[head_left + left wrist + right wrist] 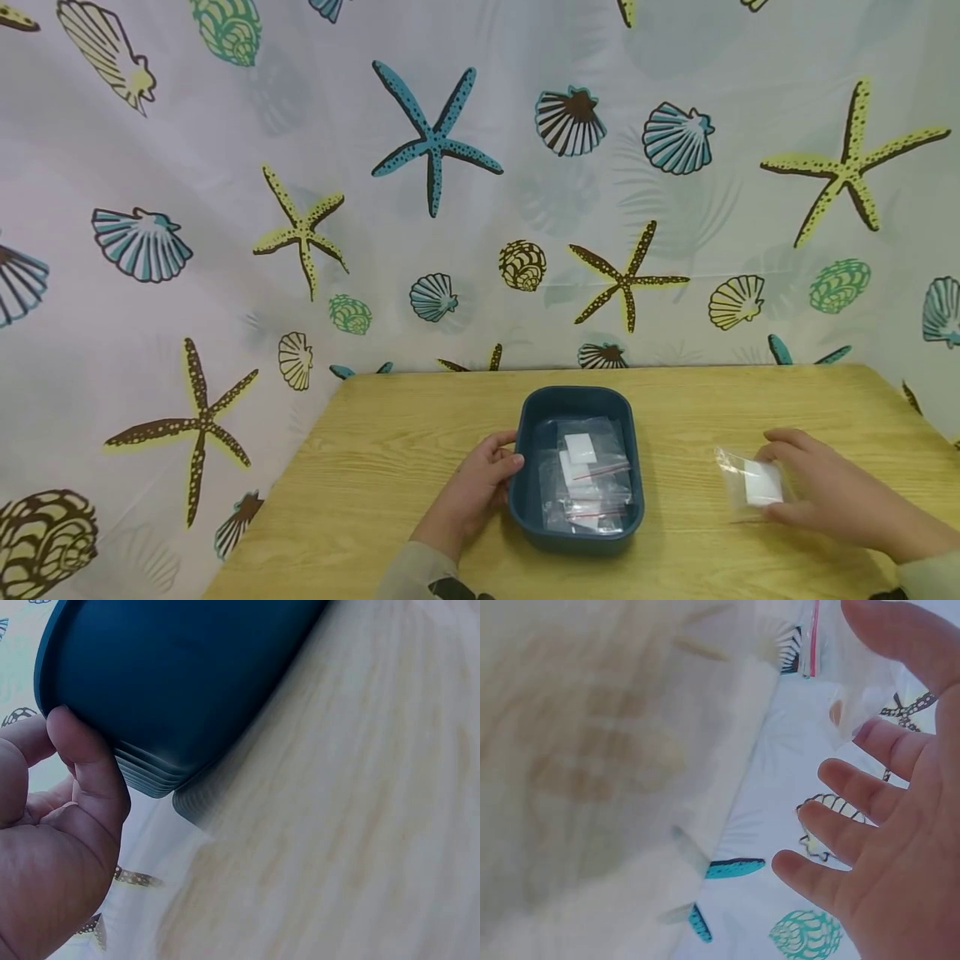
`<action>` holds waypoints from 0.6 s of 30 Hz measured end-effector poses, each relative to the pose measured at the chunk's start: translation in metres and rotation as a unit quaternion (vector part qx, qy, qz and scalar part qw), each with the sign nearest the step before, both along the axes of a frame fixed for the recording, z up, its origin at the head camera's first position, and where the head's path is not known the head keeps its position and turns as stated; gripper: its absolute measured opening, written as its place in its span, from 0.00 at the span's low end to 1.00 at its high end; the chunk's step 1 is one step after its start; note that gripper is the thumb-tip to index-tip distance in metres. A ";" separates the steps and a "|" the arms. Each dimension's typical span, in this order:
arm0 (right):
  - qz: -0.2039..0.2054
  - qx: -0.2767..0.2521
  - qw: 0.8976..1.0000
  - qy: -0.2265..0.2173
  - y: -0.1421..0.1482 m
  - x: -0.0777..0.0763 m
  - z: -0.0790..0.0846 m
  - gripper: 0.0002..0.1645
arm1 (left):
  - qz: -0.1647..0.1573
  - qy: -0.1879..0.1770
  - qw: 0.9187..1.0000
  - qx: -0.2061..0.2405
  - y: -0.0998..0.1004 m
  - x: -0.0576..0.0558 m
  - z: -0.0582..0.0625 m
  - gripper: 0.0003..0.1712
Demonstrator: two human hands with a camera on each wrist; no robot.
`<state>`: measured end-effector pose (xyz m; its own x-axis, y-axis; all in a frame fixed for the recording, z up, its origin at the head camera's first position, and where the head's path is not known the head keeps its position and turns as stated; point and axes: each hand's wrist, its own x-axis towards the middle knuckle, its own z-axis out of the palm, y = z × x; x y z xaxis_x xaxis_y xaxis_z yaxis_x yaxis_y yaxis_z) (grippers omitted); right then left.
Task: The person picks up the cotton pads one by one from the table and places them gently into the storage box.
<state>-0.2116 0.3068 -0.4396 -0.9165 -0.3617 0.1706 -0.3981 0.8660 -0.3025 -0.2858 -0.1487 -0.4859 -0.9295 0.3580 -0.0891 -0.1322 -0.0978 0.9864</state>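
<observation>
A dark blue plastic bin stands on the table, and my left hand holds its left side near the rim. In the left wrist view, the thumb lies against the bin's outer wall. Several clear zip bags with white squares inside lie overlapping in the bin. Right of the bin, my right hand pinches another clear zip bag holding a white square. In the right wrist view, thumb and index finger grip this bag, its red seal line showing; the other fingers are spread.
The wood-grain table extends on both sides of the bin. A white curtain printed with starfish and shells hangs behind the table and along its left and right sides.
</observation>
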 end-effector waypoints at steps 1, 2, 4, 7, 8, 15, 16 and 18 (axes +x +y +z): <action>-0.001 -0.002 1.000 0.001 -0.003 0.000 0.003 0.36 | 0.000 0.000 1.000 0.000 0.000 0.000 0.000 0.29; 0.002 -0.006 1.000 0.002 -0.005 0.000 0.005 0.36 | -0.001 0.001 1.000 0.001 0.000 0.000 0.000 0.29; 0.005 -0.013 1.000 0.004 -0.010 0.000 0.009 0.35 | -0.001 0.002 1.000 0.001 0.000 0.000 0.000 0.30; 0.005 -0.017 1.000 0.009 -0.018 -0.001 0.014 0.34 | -0.001 0.001 1.000 0.000 0.000 0.000 0.000 0.30; 0.008 -0.019 1.000 0.009 -0.020 -0.002 0.016 0.35 | -0.001 0.002 1.000 -0.001 -0.001 0.000 0.000 0.30; 0.009 -0.023 1.000 0.008 -0.036 -0.009 0.024 0.36 | -0.002 0.000 1.000 -0.006 -0.002 0.001 0.000 0.31; 0.012 -0.025 1.000 0.007 -0.038 -0.010 0.025 0.36 | -0.003 0.000 1.000 -0.005 -0.002 0.001 0.000 0.31; 0.014 -0.026 1.000 0.004 -0.043 -0.012 0.027 0.36 | -0.005 0.002 1.000 -0.002 -0.002 0.001 0.001 0.30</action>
<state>-0.2232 0.2642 -0.4127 -0.9042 -0.3783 0.1982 -0.4256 0.8371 -0.3438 -0.2848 -0.1504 -0.4853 -0.9258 0.3676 -0.0877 -0.1301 -0.0922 0.9872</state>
